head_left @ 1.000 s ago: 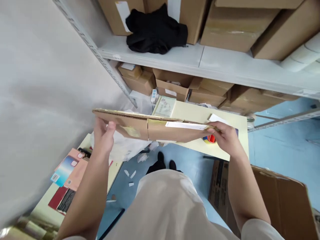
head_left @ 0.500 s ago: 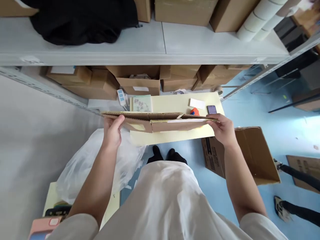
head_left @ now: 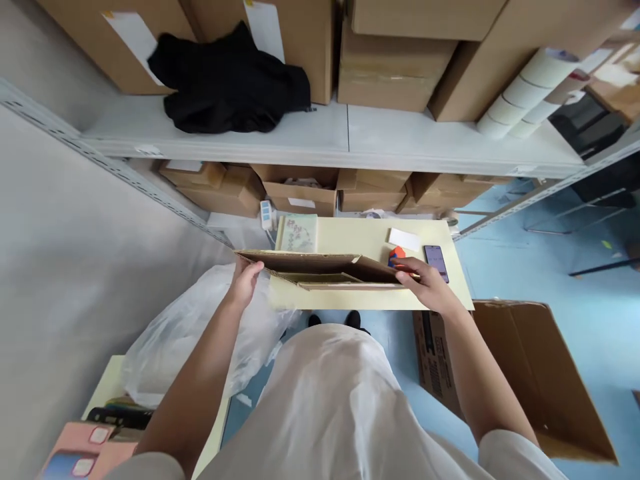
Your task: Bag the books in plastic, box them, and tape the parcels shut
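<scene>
A partly flattened cardboard box stands on edge over the pale yellow table, its opening a narrow gap facing up. My left hand grips its left end, thumb on the near side. At the right end my right hand is closed on the cardboard, fingers over the far panel. Just beyond the right hand lie an orange and blue object, partly covered by the box, and a phone. A white slip and a floral-patterned booklet or box rest farther back on the table.
A grey shelf crosses ahead, bearing cartons, black cloth and white rolls. Clear plastic wrap bulges at lower left. An open carton stands on the floor at right, and pink folders lie lower left.
The box's gap has widened between its panels, and the hands sit slightly closer together. My view has shifted, showing more of the upper shelf; the other person's legs at right are out of view.
</scene>
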The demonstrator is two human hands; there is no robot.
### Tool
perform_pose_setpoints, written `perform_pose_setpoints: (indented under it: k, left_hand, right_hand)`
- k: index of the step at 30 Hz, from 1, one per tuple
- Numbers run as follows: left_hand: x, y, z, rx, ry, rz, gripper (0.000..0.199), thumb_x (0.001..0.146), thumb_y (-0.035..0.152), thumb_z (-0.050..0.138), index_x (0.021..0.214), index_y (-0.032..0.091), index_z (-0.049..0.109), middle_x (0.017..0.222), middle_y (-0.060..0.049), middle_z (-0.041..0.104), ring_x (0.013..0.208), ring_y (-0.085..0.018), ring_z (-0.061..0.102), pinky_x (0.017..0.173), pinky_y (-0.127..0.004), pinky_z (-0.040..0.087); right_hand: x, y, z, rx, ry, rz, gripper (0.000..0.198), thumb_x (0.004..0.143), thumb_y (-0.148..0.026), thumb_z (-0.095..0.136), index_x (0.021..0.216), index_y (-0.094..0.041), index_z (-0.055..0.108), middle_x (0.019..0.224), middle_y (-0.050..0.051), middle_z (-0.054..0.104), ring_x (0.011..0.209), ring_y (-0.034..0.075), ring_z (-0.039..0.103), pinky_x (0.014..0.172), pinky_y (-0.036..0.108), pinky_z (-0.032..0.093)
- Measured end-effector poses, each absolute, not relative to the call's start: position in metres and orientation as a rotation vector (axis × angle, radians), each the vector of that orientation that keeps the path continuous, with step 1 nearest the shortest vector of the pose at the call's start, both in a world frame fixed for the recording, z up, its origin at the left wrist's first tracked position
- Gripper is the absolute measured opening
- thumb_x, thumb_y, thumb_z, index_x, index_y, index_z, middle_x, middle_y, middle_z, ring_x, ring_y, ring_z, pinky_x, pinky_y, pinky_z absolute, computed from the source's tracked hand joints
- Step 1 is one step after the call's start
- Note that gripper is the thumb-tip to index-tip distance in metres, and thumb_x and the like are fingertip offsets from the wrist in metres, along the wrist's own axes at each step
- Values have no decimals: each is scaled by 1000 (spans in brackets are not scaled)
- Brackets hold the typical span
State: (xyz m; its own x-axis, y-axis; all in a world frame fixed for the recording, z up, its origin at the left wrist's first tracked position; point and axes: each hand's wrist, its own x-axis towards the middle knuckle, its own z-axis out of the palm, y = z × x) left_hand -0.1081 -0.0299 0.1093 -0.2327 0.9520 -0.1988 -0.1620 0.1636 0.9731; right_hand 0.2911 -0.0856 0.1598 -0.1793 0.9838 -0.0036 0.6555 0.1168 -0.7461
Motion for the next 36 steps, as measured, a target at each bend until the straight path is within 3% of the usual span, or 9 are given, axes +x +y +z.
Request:
perform_pose_setpoints:
  k: [3, 7, 12, 17, 20, 22, 25, 30, 36]
  left_hand:
    - [-110, -36, 115, 816, 1542, 1152, 38, 53, 32, 58, 90, 25, 53, 102, -2, 64, 106, -25, 57, 86, -38, 47]
    - [-95, -44, 132, 799, 1802, 1027, 43, 60, 32, 59, 102, 27, 51, 114, -5, 61, 114, -30, 54, 83, -43, 49]
    - [-76, -53, 152, 904, 1788, 940, 41, 62, 27, 58, 102, 25, 50, 104, -7, 64, 100, -28, 61, 76, -39, 51]
    - [-70, -53, 161, 1246, 1640, 745, 29, 68, 26, 47, 95, 21, 57, 94, -6, 66, 93, -26, 62, 79, -39, 51]
    - [-60, -46, 162, 1533, 1707, 624, 24, 74, 26, 44, 92, 20, 59, 94, -8, 68, 98, -28, 62, 88, -42, 48]
    - [-53, -42, 162, 1606, 1823, 524, 23, 78, 29, 43, 91, 21, 60, 90, -9, 68, 95, -31, 64, 88, -45, 47]
    - [-50, -38, 160, 1621, 1812, 478, 30, 81, 37, 47, 102, 21, 62, 102, -11, 70, 102, -32, 63, 91, -46, 47]
    - [-62, -37, 148, 1568, 1431, 576, 56, 83, 39, 49, 136, 22, 48, 144, -8, 49, 139, -27, 36, 116, -44, 27]
    - [-45, -24, 137, 1681, 1380, 460, 79, 83, 38, 50, 152, 14, 19, 159, -12, 19, 148, -27, 2, 121, -46, 8]
  right_hand:
    - [284, -69, 175, -1780, -2128, 835, 35, 86, -45, 57, 113, -24, 67, 100, 8, 73, 89, 26, 69, 75, 36, 52]
    - [275, -54, 188, -1880, -2410, 638, 17, 88, -31, 52, 85, -25, 68, 76, 5, 70, 75, 25, 67, 62, 31, 43]
    - [278, -44, 188, -1864, -2407, 573, 23, 87, -25, 49, 65, -23, 54, 66, 3, 64, 66, 21, 61, 58, 28, 34]
    - [290, -44, 180, -1973, -2183, 489, 18, 87, -28, 46, 71, -23, 54, 66, 4, 64, 63, 20, 59, 57, 28, 34]
    - [289, -51, 173, -2014, -2008, 382, 11, 84, -26, 47, 88, -21, 56, 76, 7, 67, 66, 23, 61, 58, 29, 35]
    - [287, -57, 170, -1981, -1903, 398, 19, 81, -27, 49, 98, -21, 54, 82, 7, 68, 68, 23, 63, 60, 30, 38]
    - [286, -64, 167, -1924, -1871, 551, 19, 79, -28, 49, 97, -23, 51, 83, 4, 68, 69, 22, 64, 62, 30, 41]
    - [287, -66, 165, -1890, -1863, 708, 14, 78, -30, 49, 91, -24, 49, 82, 3, 67, 65, 20, 62, 63, 31, 42]
    - [266, -57, 164, -1890, -1960, 624, 13, 76, -28, 52, 88, -23, 49, 80, 3, 66, 68, 19, 60, 63, 30, 41]
